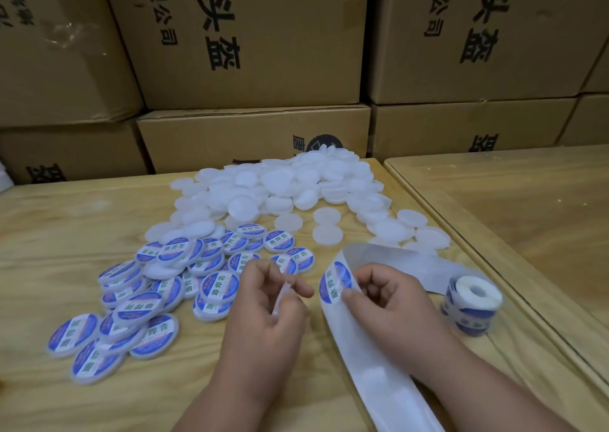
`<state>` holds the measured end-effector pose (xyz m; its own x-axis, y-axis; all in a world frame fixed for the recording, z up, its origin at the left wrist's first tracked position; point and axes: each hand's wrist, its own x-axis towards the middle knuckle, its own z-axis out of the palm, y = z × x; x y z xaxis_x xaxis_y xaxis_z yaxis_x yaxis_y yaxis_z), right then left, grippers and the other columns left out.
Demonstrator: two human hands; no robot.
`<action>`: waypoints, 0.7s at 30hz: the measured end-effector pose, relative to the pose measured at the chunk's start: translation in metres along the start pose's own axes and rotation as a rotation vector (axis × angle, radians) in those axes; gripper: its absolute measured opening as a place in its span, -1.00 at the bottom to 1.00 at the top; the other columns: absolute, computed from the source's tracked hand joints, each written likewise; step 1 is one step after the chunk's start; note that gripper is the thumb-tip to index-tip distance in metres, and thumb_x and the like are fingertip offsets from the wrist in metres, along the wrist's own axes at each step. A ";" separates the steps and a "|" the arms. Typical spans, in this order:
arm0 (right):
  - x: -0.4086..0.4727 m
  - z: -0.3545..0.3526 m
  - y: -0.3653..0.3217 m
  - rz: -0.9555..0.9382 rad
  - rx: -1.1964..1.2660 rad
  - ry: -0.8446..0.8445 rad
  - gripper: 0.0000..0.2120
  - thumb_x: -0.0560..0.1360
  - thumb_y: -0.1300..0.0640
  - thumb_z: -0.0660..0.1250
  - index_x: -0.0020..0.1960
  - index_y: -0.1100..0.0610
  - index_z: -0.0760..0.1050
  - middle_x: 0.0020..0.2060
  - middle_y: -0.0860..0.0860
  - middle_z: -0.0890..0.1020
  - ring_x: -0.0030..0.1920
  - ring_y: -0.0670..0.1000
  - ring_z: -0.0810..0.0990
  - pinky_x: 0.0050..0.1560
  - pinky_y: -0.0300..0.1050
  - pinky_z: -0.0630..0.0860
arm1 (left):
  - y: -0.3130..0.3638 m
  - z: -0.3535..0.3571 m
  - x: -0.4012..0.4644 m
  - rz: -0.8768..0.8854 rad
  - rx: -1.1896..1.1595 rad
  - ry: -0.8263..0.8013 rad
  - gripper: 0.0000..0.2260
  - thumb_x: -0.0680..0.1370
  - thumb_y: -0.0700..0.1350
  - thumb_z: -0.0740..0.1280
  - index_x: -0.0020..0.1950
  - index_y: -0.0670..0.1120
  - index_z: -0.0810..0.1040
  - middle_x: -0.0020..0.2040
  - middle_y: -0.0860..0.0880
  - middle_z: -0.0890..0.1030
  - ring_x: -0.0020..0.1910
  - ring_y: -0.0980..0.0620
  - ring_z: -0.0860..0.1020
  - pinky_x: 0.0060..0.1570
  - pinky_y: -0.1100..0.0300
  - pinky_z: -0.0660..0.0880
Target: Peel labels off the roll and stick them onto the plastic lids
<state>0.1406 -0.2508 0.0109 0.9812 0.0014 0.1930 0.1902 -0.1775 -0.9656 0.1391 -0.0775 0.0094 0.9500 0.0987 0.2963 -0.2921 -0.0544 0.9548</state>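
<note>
At the near edge of the wooden table [82, 220], the left hand [267, 303] has its fingers curled round a plain white lid [282, 294], held on edge between thumb and fingertips so that only its thin rim shows. Just to its right, the right hand [385, 296] pinches the backing strip [369, 349] with curled fingers, the thumb pressed beside a blue and white round label [336, 283] that sits where the strip bends over. The bare strip runs from there toward the near edge, and another length of it leads right to the label roll [473, 303], which stands on end near the table's right edge with its white core facing up. To the left of the hands lies a loose heap of labelled lids [148, 296], overlapping one another, their blue stickers facing up. Farther away, a larger heap of unlabelled lids [283, 187] spreads toward the far edge of the table, with a few single ones lying apart just beyond the strip. A second table [527, 207] stands just beside the first on the right. Behind both, closed cardboard boxes [250, 35] are stacked in rows, printed with dark characters; what they hold cannot be seen.
</note>
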 end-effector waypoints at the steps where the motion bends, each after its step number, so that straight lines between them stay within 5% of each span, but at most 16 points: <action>1: 0.000 0.002 0.001 0.000 -0.014 -0.023 -0.83 0.53 0.25 0.47 -0.18 0.02 0.65 -0.41 -0.10 0.52 -0.38 -0.13 0.42 -0.36 -0.32 0.36 | -0.001 0.000 0.003 0.020 0.023 -0.015 -0.73 0.49 -0.17 0.34 -0.18 0.23 0.41 -0.17 0.07 0.67 -0.28 0.00 0.57 -0.26 0.30 0.50; 7: 0.004 0.004 -0.003 0.006 -0.041 -0.045 -0.93 0.54 0.19 0.46 -0.12 0.11 0.68 -0.38 -0.12 0.58 -0.33 -0.19 0.49 -0.27 -0.32 0.42 | -0.007 0.000 0.009 0.024 0.233 -0.219 -0.75 0.51 -0.11 0.50 0.03 0.24 0.58 0.00 0.24 0.65 -0.13 0.26 0.58 -0.04 0.28 0.49; 11: 0.001 0.002 -0.009 0.070 -0.023 -0.088 -0.81 0.56 0.34 0.38 -0.04 0.11 0.71 -0.30 -0.03 0.64 -0.27 -0.13 0.56 -0.21 -0.29 0.49 | -0.003 0.000 0.007 -0.018 0.216 -0.237 -0.82 0.48 -0.02 0.55 0.02 0.19 0.64 -0.06 0.29 0.65 -0.20 0.24 0.60 -0.16 0.36 0.50; 16: 0.000 0.004 -0.013 0.062 -0.024 -0.061 -0.78 0.55 0.36 0.37 0.01 0.09 0.69 -0.10 0.15 0.71 -0.13 0.08 0.65 -0.08 -0.18 0.57 | -0.006 -0.001 0.011 -0.035 0.191 -0.249 -0.85 0.55 -0.08 0.49 0.02 0.18 0.66 -0.01 0.22 0.69 -0.04 0.18 0.65 0.03 0.14 0.59; 21: 0.001 0.004 -0.013 0.038 -0.013 -0.089 -0.68 0.52 0.46 0.30 0.00 0.08 0.67 -0.06 0.24 0.66 -0.15 0.06 0.59 -0.11 -0.14 0.52 | -0.010 -0.001 0.013 -0.029 0.155 -0.201 -0.82 0.57 -0.12 0.45 -0.02 0.21 0.65 -0.07 0.24 0.70 -0.02 0.27 0.64 -0.06 0.40 0.52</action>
<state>0.1388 -0.2450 0.0228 0.9869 0.0818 0.1390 0.1525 -0.1920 -0.9695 0.1546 -0.0743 0.0038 0.9651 -0.0962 0.2437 -0.2589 -0.2079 0.9433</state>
